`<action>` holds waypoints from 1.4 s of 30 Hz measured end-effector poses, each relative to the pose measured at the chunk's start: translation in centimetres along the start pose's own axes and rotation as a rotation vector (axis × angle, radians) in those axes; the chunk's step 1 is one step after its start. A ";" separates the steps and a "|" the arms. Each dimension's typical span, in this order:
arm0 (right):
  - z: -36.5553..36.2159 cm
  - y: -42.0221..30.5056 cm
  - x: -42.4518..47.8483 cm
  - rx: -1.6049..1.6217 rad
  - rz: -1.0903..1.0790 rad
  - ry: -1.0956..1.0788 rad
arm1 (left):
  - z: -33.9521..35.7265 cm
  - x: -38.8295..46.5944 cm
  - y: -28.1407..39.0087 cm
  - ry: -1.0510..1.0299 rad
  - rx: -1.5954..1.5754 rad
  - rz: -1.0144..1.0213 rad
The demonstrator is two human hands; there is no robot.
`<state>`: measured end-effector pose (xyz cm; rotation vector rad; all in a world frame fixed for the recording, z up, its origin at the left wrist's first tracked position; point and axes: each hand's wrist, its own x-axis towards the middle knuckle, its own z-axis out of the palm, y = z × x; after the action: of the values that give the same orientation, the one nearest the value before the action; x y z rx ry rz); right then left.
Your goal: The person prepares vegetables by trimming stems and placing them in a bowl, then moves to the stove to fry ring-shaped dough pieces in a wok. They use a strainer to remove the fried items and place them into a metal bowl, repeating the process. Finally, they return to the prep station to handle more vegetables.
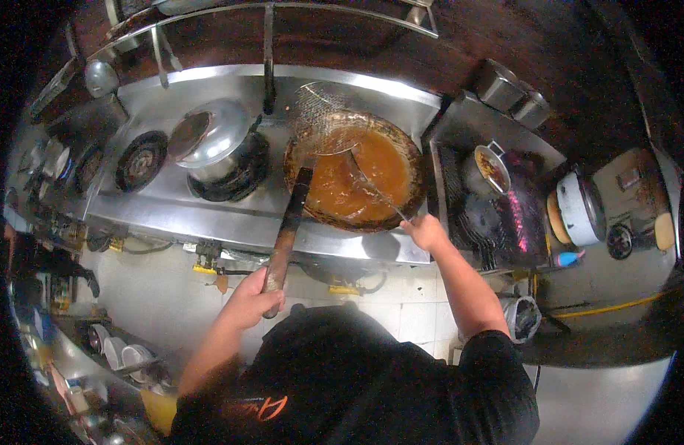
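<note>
My left hand (253, 300) grips the long wooden handle (286, 239) of a wire-mesh strainer (328, 117). The strainer's round mesh hangs over the far left part of a large wok (414, 167) and hides some of its rim. Brown liquid (384, 153) fills much of the wok, with oil or bubbles glinting on its surface. Closed around the thin metal handle of a ladle (382, 194), my right hand (428, 231) is at the wok's near right edge. The ladle's shaft slants across the wok; its bowl cannot be made out clearly.
Left of the wok, a metal pot with a domed lid (228, 142) stands on a burner, beside another burner (141, 161). On the right, a small pan (492, 169) sits by a glowing grill (517, 222). Utensils hang from a rail (219, 15). Bowls (116, 353) stand lower left.
</note>
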<state>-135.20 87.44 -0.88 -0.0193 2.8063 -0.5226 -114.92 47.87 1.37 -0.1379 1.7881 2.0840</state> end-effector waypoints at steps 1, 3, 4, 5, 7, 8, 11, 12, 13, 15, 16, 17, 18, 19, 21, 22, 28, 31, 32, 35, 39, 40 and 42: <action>-0.4 -0.2 0.3 -0.054 0.024 0.017 | -0.4 0.0 0.0 -0.011 -0.023 -0.003; -0.9 -0.1 1.0 -0.163 0.071 0.051 | -0.9 -0.2 0.4 -0.034 -0.069 -0.006; -1.0 0.2 1.3 -0.206 0.065 0.076 | -1.1 -0.1 0.7 -0.045 -0.053 -0.007; -0.9 0.6 1.6 -0.248 0.059 0.099 | -1.3 -0.1 1.0 -0.054 -0.038 -0.008; -1.1 0.3 2.0 -0.331 0.035 0.142 | -1.7 0.0 1.1 -0.057 -0.006 0.008; -1.4 0.3 2.1 -0.351 0.048 0.138 | -1.8 0.2 0.8 -0.056 0.009 0.023; -2.3 -1.5 1.7 -0.397 0.061 0.128 | -2.4 0.3 0.7 -0.076 0.009 0.081; -2.4 -1.8 1.6 -0.407 0.063 0.129 | -2.5 0.3 0.7 -0.092 0.000 0.102; -2.6 -2.1 1.4 -0.417 0.064 0.131 | -2.6 0.2 1.1 -0.102 0.013 0.100; -3.0 -3.2 0.9 -0.423 0.087 0.135 | -2.7 -0.1 2.1 -0.119 0.036 0.098; -3.2 -3.9 0.6 -0.427 0.097 0.135 | -2.9 -0.1 2.2 -0.122 0.045 0.105; -3.5 -4.8 0.2 -0.393 0.104 0.136 | -3.1 -0.2 2.3 -0.125 0.052 0.114; -3.7 -5.9 -0.5 -0.359 0.108 0.131 | -3.2 -0.2 2.3 -0.123 0.059 0.117; -3.6 -6.9 -1.1 -0.323 0.113 0.123 | -3.3 -0.3 2.6 -0.127 0.087 0.114; -2.8 -8.2 -1.7 -0.153 0.001 0.148 | -3.3 -0.3 3.8 -0.132 0.149 0.107; -2.3 -8.8 -1.8 -0.065 -0.055 0.160 | -3.4 -0.2 3.8 -0.128 0.178 0.138; 3.3 -16.7 -0.7 0.963 0.167 -0.190 | -3.1 0.3 4.5 -0.150 0.101 0.153; 5.7 -20.4 0.1 1.160 0.216 -0.287 | -3.3 0.7 4.2 -0.155 0.089 0.182; 6.2 -20.9 0.3 1.202 0.234 -0.317 | -3.2 0.8 4.2 -0.151 0.062 0.180; 8.4 -20.9 2.0 1.103 0.298 -0.193 | -2.9 0.4 4.7 -0.125 0.031 0.120; 14.0 -11.2 8.5 0.849 0.218 0.085 | -2.3 0.8 4.5 -0.103 0.136 0.109; 13.9 -10.5 8.3 0.778 0.182 0.118 | -2.6 0.7 4.0 -0.097 0.113 0.109; 12.9 -9.9 7.3 0.607 0.154 0.169 | -3.3 0.4 3.0 -0.087 0.068 0.111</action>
<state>-138.97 73.21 -10.93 0.3755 2.6486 -1.3588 -116.95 44.42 3.43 0.0712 1.8501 2.0667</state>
